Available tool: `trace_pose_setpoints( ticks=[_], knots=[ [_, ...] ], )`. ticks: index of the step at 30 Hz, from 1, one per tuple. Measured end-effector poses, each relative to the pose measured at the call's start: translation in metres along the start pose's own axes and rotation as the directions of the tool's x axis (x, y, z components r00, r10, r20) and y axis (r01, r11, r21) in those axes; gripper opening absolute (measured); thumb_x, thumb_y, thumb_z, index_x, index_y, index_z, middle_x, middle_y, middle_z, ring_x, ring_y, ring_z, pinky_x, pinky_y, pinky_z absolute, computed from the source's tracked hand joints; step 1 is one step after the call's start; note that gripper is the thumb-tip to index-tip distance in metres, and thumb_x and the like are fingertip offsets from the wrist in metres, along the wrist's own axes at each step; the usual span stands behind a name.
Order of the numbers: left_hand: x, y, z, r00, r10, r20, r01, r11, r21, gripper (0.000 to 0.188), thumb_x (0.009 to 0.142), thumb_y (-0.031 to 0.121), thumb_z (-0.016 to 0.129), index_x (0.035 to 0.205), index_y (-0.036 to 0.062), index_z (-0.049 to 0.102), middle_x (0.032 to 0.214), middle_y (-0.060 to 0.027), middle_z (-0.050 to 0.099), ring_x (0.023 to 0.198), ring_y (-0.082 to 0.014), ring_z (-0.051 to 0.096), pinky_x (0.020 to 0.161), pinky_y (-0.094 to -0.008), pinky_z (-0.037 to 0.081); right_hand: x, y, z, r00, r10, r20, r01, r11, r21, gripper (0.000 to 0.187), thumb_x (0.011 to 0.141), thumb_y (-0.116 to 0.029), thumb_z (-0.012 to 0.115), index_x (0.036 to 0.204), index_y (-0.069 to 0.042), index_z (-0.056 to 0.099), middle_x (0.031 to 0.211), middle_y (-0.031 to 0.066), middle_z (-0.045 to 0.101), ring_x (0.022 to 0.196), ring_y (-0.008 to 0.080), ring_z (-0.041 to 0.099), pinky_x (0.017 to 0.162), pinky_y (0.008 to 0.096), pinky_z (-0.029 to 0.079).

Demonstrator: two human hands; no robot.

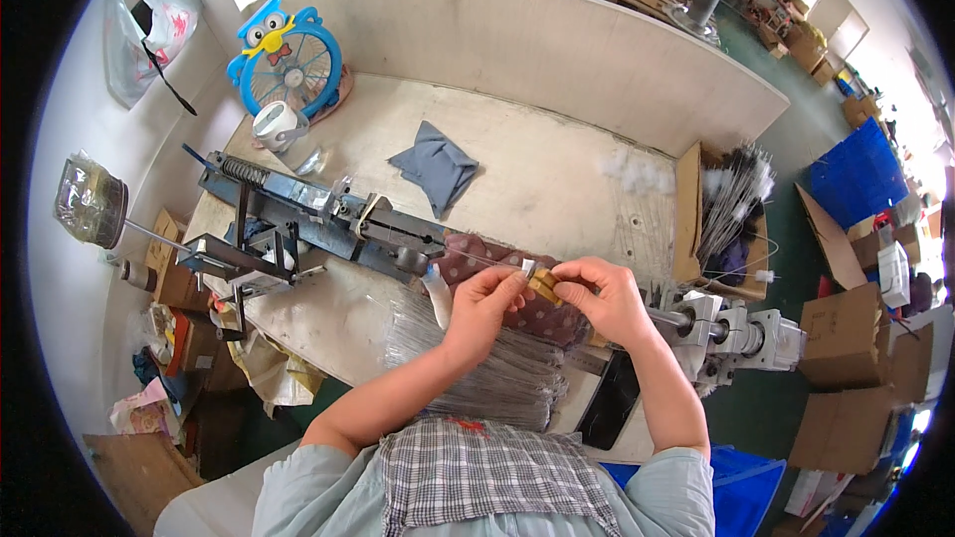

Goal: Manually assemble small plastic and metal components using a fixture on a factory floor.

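Note:
My left hand (481,310) is closed in a pinch at a small white piece (528,266), just in front of the bench machine. A thin wire (482,258) runs from the machine side toward these fingertips. Close beside it, my right hand (609,300) grips a yellow-brown block (544,285) between thumb and fingers. The two hands almost meet over a dark red dotted cloth pad (468,257). Below them lies a thick bundle of thin grey wires (497,373) along the bench's front edge. My fingers partly hide the small pieces.
A long metal bench machine (328,219) stretches left of my hands, with a white-and-blue bottle (436,296) near it. A grey cloth (436,167) and a blue fan (290,70) stand farther back. Right are a wire-filled box (688,214), a clamp assembly (731,331) and a black phone (610,403).

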State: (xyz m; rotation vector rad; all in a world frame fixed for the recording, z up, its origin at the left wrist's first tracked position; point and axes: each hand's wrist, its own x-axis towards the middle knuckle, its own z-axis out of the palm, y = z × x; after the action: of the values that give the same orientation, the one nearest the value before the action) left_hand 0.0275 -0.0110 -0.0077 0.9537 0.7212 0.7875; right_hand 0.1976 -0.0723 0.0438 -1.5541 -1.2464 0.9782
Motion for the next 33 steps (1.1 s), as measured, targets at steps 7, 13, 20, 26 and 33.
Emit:
trace_pose_setpoints(
  ticks=[7,13,20,26,33],
  knots=[
    [-0.008,0.019,-0.019,0.966,-0.035,-0.257,-0.010,0.985,-0.171,0.014,0.090,0.020,0.058,0.093,0.0063,0.060,0.080,-0.0012,0.060,0.070,-0.0083,0.054,0.064,-0.0214,0.043,0.029,-0.025,0.026,0.869,-0.495,0.014,0.397,0.680,-0.617,0.010,0.075,-0.013,0.064,0.083,-0.007,0.063,0.076,0.0068,0.060,0.077,0.0267,0.057,0.069,0.0375,0.047],
    [-0.008,0.023,-0.023,0.975,-0.141,-0.174,0.099,0.968,-0.233,0.015,0.091,0.021,0.055,0.090,0.0060,0.057,0.075,-0.0018,0.059,0.066,-0.0096,0.055,0.060,-0.0223,0.043,0.051,-0.017,0.056,0.880,-0.467,0.091,0.413,0.657,-0.631,0.010,0.076,-0.015,0.063,0.081,-0.007,0.064,0.075,0.0072,0.059,0.078,0.0262,0.057,0.068,0.0380,0.046],
    [-0.011,0.023,-0.029,0.986,-0.128,-0.104,0.109,0.980,-0.169,0.028,0.095,0.029,0.048,0.099,0.0036,0.057,0.080,-0.0048,0.061,0.074,-0.0116,0.059,0.069,-0.0244,0.046,0.049,-0.027,0.050,0.970,-0.225,0.097,0.244,0.873,-0.423,0.015,0.078,-0.017,0.062,0.084,-0.004,0.067,0.071,0.0109,0.060,0.071,0.0285,0.057,0.065,0.0371,0.046],
    [-0.005,0.027,-0.030,0.983,-0.164,-0.087,0.123,0.927,-0.355,0.044,0.097,0.042,0.033,0.110,0.0049,0.053,0.103,-0.0072,0.061,0.098,-0.0176,0.057,0.090,-0.0336,0.040,0.041,-0.031,0.064,0.948,-0.318,0.016,0.276,0.794,-0.542,0.020,0.075,-0.022,0.065,0.088,-0.006,0.066,0.079,0.0085,0.062,0.079,0.0268,0.058,0.070,0.0375,0.046],
    [-0.005,0.016,-0.028,0.987,-0.090,-0.135,0.010,0.864,-0.503,0.025,0.096,0.026,0.042,0.106,0.0055,0.053,0.102,-0.0045,0.060,0.094,-0.0140,0.058,0.084,-0.0292,0.043,0.037,-0.031,0.086,0.833,-0.550,-0.058,0.320,0.565,-0.760,0.026,0.070,-0.020,0.068,0.094,-0.010,0.064,0.088,0.0009,0.061,0.090,0.0201,0.055,0.072,0.0339,0.043]
  ],
)
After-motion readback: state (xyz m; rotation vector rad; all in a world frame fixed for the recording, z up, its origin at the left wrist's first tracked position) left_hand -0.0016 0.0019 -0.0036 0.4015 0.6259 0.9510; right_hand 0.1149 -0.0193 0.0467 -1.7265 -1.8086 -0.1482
